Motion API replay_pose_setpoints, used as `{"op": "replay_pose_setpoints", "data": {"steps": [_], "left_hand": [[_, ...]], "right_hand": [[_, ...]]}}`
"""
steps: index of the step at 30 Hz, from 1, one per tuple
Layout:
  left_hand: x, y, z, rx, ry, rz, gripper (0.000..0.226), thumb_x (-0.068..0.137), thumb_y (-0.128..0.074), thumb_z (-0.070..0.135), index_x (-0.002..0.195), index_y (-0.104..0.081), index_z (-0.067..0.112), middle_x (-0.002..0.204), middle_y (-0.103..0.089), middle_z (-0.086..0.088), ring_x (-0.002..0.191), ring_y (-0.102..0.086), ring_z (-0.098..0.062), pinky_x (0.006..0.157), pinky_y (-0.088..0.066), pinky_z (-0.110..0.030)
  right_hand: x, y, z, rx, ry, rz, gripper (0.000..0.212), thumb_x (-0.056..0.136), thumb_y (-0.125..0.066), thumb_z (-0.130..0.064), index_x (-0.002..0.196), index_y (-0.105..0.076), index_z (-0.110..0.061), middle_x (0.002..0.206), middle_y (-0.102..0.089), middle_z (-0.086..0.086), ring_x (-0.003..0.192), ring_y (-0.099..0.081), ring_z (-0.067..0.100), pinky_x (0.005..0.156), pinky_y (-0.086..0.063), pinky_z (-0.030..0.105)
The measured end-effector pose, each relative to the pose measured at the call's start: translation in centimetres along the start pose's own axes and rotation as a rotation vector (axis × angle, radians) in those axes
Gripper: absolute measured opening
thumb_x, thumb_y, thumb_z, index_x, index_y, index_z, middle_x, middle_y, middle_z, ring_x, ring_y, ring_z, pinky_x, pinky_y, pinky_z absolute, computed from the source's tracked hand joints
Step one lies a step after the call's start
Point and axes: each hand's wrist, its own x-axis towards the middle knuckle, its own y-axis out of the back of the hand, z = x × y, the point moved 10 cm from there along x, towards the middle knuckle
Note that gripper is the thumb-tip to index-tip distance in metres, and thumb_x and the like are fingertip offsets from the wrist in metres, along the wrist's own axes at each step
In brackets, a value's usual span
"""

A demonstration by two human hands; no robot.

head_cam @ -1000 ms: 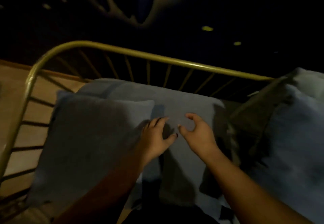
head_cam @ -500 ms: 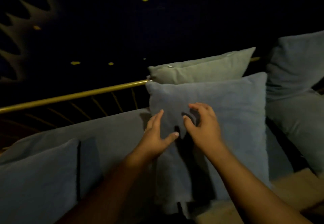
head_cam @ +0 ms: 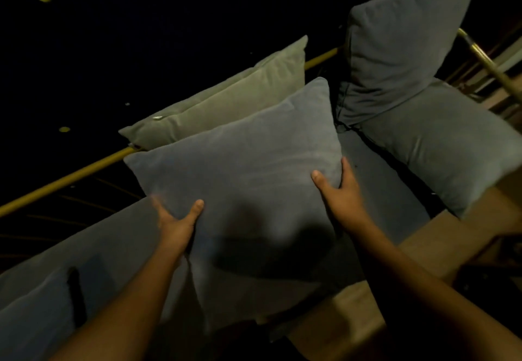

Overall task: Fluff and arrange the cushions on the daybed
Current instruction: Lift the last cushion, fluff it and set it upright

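A square blue-grey cushion (head_cam: 243, 174) stands tilted in the middle of the daybed. My left hand (head_cam: 176, 219) grips its left edge, thumb on the front face and fingers behind. My right hand (head_cam: 340, 188) grips its right edge the same way. Directly behind it a pale green cushion (head_cam: 234, 100) leans on the gold rail (head_cam: 70, 177). To the right a large grey cushion (head_cam: 401, 41) stands upright, with another grey cushion (head_cam: 449, 140) lying flat below it. A further blue cushion (head_cam: 31, 321) lies at the lower left.
The grey mattress (head_cam: 113, 236) runs left to right under the cushions. The daybed's tan front edge (head_cam: 457, 230) shows at lower right. The gold rail turns the corner at the far right (head_cam: 485, 61). Beyond the rail everything is dark.
My view swung right from the left end of the daybed. Both hands, open and close together before, have spread apart and taken hold of the blue-grey cushion's two sides.
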Motion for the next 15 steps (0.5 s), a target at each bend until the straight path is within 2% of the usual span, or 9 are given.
{"op": "replay_pose_setpoints", "data": {"steps": [2, 4, 5, 7, 10, 11, 15], "left_hand": [[-0.2, -0.1, -2.0, -0.164, 0.127, -0.033, 0.123, 0.045, -0.069, 0.076, 0.146, -0.01, 0.039, 0.154, -0.03, -0.002, 0.137, -0.034, -0.032, 0.108, -0.033, -0.059], [-0.2, -0.4, -3.3, -0.215, 0.204, -0.064, 0.119, 0.045, -0.068, 0.077, 0.145, -0.019, 0.036, 0.151, -0.036, -0.003, 0.134, -0.038, -0.034, 0.105, -0.036, -0.06], [-0.2, -0.3, -3.6, -0.224, 0.209, -0.068, 0.119, 0.044, -0.068, 0.078, 0.145, -0.022, 0.033, 0.15, -0.038, -0.004, 0.133, -0.04, -0.034, 0.104, -0.037, -0.06], [-0.5, 0.3, -3.2, -0.243, 0.178, -0.04, 0.115, 0.047, -0.066, 0.075, 0.144, -0.026, 0.029, 0.148, -0.042, -0.005, 0.132, -0.042, -0.034, 0.105, -0.038, -0.057], [-1.5, 1.8, -1.6, -0.253, 0.034, -0.015, 0.089, 0.064, -0.065, 0.063, 0.14, -0.037, 0.026, 0.143, -0.049, -0.004, 0.127, -0.047, -0.028, 0.103, -0.04, -0.048], [-2.0, 2.5, -1.1, -0.246, -0.015, -0.01, 0.082, 0.068, -0.063, 0.06, 0.138, -0.04, 0.025, 0.141, -0.051, -0.005, 0.126, -0.049, -0.026, 0.101, -0.041, -0.045], [-3.0, 6.4, 0.2, -0.233, -0.11, 0.046, 0.082, 0.072, -0.061, 0.058, 0.14, -0.037, 0.019, 0.143, -0.047, -0.007, 0.129, -0.046, -0.03, 0.104, -0.039, -0.047]], "right_hand": [[-0.7, 0.4, 0.3, 0.091, -0.011, -0.023, 0.077, 0.069, -0.069, -0.066, 0.135, -0.039, -0.039, 0.132, -0.055, -0.005, 0.117, -0.056, 0.019, 0.096, -0.048, 0.041], [-1.0, 0.5, 0.4, 0.196, -0.008, -0.041, 0.056, 0.078, -0.072, -0.044, 0.127, -0.045, -0.034, 0.117, -0.057, -0.006, 0.102, -0.061, 0.013, 0.08, -0.049, 0.024], [-1.3, 0.4, 0.5, 0.225, -0.016, -0.042, 0.054, 0.078, -0.072, -0.043, 0.125, -0.046, -0.036, 0.114, -0.058, -0.008, 0.101, -0.061, 0.013, 0.078, -0.049, 0.023], [-2.7, 0.5, -0.3, 0.245, -0.001, -0.018, 0.058, 0.069, -0.074, -0.057, 0.119, -0.047, -0.043, 0.115, -0.061, -0.01, 0.105, -0.062, 0.016, 0.086, -0.053, 0.036], [-4.2, 0.9, -0.9, 0.253, 0.038, 0.055, 0.075, 0.051, -0.069, -0.079, 0.116, -0.048, -0.049, 0.12, -0.064, -0.01, 0.108, -0.063, 0.017, 0.094, -0.052, 0.047], [-4.8, 0.9, -1.3, 0.243, 0.054, 0.064, 0.081, 0.048, -0.068, -0.081, 0.119, -0.048, -0.047, 0.123, -0.063, -0.008, 0.11, -0.062, 0.018, 0.095, -0.051, 0.047], [-7.7, -0.4, -3.1, 0.246, 0.116, 0.054, 0.091, 0.05, -0.068, -0.08, 0.127, -0.042, -0.039, 0.13, -0.058, -0.005, 0.116, -0.058, 0.019, 0.097, -0.049, 0.048]]}}
